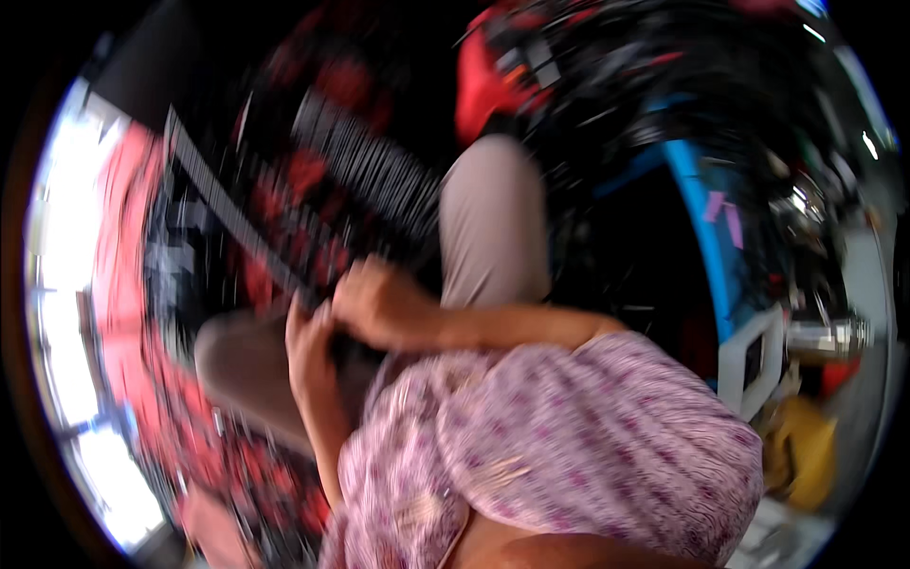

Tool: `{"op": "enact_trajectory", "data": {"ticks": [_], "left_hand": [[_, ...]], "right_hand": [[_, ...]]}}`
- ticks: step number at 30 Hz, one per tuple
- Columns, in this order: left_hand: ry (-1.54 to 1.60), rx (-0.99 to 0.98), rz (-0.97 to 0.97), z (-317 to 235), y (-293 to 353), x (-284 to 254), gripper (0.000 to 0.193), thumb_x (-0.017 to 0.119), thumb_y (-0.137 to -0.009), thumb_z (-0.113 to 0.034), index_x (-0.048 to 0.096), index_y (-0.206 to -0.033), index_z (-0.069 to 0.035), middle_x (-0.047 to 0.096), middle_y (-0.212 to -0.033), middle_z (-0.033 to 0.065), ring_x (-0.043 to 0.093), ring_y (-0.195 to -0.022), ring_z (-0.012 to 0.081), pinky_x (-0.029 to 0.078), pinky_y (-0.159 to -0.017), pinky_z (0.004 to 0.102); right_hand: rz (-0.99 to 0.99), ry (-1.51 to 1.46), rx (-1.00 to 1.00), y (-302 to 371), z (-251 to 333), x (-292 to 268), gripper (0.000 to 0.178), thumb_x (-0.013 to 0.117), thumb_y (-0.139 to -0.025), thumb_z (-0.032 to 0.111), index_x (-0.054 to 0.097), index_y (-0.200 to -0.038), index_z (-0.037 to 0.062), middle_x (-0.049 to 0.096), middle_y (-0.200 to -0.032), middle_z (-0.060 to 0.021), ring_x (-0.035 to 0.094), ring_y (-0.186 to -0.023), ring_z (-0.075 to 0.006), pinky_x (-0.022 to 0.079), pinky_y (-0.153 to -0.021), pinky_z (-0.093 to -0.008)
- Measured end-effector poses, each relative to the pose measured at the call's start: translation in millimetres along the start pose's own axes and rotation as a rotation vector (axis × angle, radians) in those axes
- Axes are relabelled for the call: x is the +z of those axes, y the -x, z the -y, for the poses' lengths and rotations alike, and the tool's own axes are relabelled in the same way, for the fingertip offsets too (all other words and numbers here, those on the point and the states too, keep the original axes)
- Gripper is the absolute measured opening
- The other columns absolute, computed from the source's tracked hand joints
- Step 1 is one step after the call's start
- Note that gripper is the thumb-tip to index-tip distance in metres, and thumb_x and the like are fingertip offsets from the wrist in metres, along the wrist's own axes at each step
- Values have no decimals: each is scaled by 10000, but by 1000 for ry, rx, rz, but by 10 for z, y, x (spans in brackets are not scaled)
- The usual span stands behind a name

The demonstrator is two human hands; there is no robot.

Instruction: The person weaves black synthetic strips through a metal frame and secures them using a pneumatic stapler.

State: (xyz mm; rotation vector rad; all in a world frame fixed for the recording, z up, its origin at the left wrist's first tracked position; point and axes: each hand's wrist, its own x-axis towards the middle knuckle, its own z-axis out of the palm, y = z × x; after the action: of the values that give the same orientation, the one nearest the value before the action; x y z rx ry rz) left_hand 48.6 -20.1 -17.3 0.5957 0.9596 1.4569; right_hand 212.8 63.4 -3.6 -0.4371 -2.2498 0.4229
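My hands are close together over my lap, smeared by motion. My left hand (311,343) is closed at the near end of a narrow grey-black strap (226,201), which runs up and away to the far left. Just right of it, my right hand (381,303) is curled closed, its fingertips turned toward the left hand. What lies inside the right fingers is hidden. Beyond the hands, a wider ribbed dark band (365,166) stretches over blurred red and black material (284,190).
My knees (493,213) rise on both sides of the hands. To the right is a blue frame (703,223) beside a pale plastic handle (754,360). A yellow bag-like thing (801,450) sits farther right. Red and black piles (128,247) lie left, before bright windows (71,332).
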Motion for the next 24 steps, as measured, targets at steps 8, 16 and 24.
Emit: {"op": "enact_trajectory", "data": {"ticks": [8,16,24], "left_hand": [[-124,19,-93,253,25,-668,265,654,-990,-169,605,-1201,-16,656,-981,40,621,-866,115,483,-760,247],[27,-7,-110,296,106,-538,290,638,-1013,-250,642,-1177,-11,674,-1059,70,649,-949,175,520,-840,297],[-46,-70,-36,183,32,-494,404,658,-877,-59,587,-1259,52,717,-1112,178,699,-1053,284,543,-960,382]], "right_hand": [[78,-180,174,172,-12,658,156,706,-850,205,688,-870,52,661,-870,-112,653,-902,-310,517,-822,-433],[82,-502,375,208,175,374,302,697,-844,83,608,-1130,36,718,-880,-98,706,-836,-301,538,-770,-416],[134,-684,523,233,72,387,448,669,-822,-9,558,-1255,-40,757,-1017,-147,726,-964,-255,546,-858,-376]]}}
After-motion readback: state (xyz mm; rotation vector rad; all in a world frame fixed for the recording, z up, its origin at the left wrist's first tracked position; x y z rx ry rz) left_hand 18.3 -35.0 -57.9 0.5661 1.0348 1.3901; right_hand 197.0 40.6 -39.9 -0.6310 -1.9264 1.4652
